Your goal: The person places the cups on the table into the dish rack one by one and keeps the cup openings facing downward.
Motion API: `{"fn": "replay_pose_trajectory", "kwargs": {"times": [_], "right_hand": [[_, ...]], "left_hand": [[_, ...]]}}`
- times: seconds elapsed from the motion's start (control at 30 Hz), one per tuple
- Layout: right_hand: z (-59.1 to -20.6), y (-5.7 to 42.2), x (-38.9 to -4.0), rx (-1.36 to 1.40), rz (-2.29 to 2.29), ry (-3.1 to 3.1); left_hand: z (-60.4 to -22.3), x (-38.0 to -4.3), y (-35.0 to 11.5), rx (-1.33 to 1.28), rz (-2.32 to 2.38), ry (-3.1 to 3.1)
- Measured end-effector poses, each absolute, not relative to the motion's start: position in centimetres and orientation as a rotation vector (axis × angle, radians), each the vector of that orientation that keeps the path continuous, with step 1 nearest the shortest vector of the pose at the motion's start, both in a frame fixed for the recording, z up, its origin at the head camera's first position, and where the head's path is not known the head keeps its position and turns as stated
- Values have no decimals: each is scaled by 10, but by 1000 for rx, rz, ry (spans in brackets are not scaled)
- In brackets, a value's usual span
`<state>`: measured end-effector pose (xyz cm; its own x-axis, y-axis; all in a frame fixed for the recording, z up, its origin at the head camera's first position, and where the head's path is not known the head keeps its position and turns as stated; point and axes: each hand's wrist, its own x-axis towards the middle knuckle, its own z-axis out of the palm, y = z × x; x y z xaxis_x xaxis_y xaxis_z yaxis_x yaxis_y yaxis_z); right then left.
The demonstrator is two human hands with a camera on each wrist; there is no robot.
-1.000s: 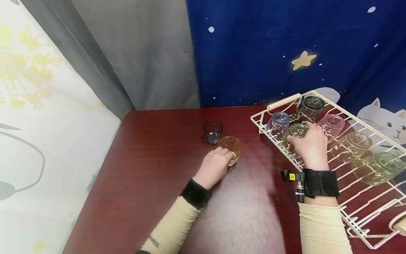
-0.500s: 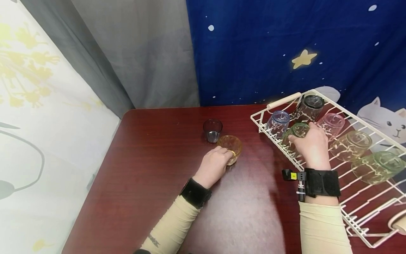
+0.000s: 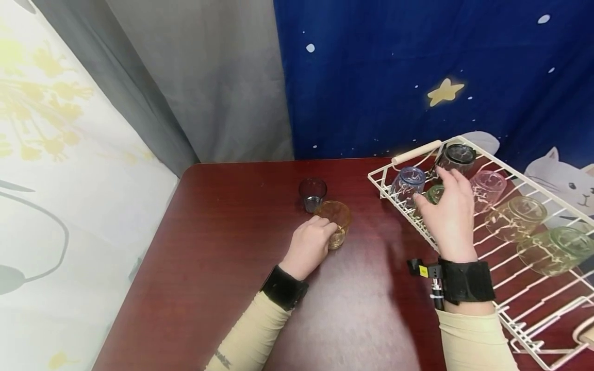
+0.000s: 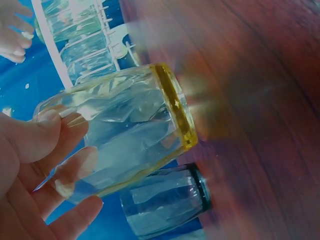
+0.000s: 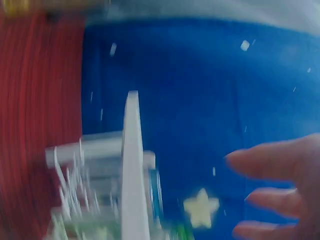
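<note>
My left hand (image 3: 308, 245) holds an amber glass tumbler (image 3: 341, 211) by its upper wall, thumb and fingers round the rim end. In the left wrist view its thick amber base (image 4: 175, 107) is right at the tabletop. Just behind it stands a dark grey glass (image 3: 313, 190), mouth up. My right hand (image 3: 447, 214) hovers over the white wire rack (image 3: 557, 199), fingers spread with nothing between them. Under it a green glass (image 3: 435, 193) sits upside down in the rack, partly hidden by the hand. A blue glass (image 3: 408, 185) is beside that one.
The rack also carries upturned glasses: black (image 3: 457, 157), pink (image 3: 487, 188), yellow (image 3: 517, 219) and a larger green one (image 3: 554, 250). A wooden handle (image 3: 416, 153) rises at its far end. Curtains hang behind the dark red table (image 3: 223, 232).
My right hand has let go of the green glass and lifted off it, fingers spreading. The amber tumbler in my left hand has shifted slightly left and nearer.
</note>
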<state>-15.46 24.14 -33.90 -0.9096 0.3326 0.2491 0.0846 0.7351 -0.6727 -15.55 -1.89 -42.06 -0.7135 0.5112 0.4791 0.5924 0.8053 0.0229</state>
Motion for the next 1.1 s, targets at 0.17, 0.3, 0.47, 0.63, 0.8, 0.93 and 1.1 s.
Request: {"fn": "replay_pose_trajectory", "kwargs": {"times": [0.17, 0.3, 0.47, 0.63, 0.8, 0.93, 1.1], "right_hand": [[-335, 221, -149, -43, 1306, -2432], [-339, 208, -145, 140, 1640, -2301], [-357, 195, -144, 337, 1936, -2148], [-368, 183, -141, 340, 1993, -2215], [-371, 174, -137, 325, 2139, -2215], [-371, 167, -134, 288, 2208, -2247], [-372, 162, -129, 224, 2239, -2272]], "left_hand": [[-410, -156, -23, -799, -326, -2502], [-398, -156, -26, -777, -447, -2488], [-385, -151, -30, -739, -601, -2427], [-377, -144, -32, -625, -768, -2353], [-373, -139, -30, -518, -1033, -2285], [-371, -135, -27, -456, -1178, -2267], [-369, -130, -22, -421, -1304, -2282]]}}
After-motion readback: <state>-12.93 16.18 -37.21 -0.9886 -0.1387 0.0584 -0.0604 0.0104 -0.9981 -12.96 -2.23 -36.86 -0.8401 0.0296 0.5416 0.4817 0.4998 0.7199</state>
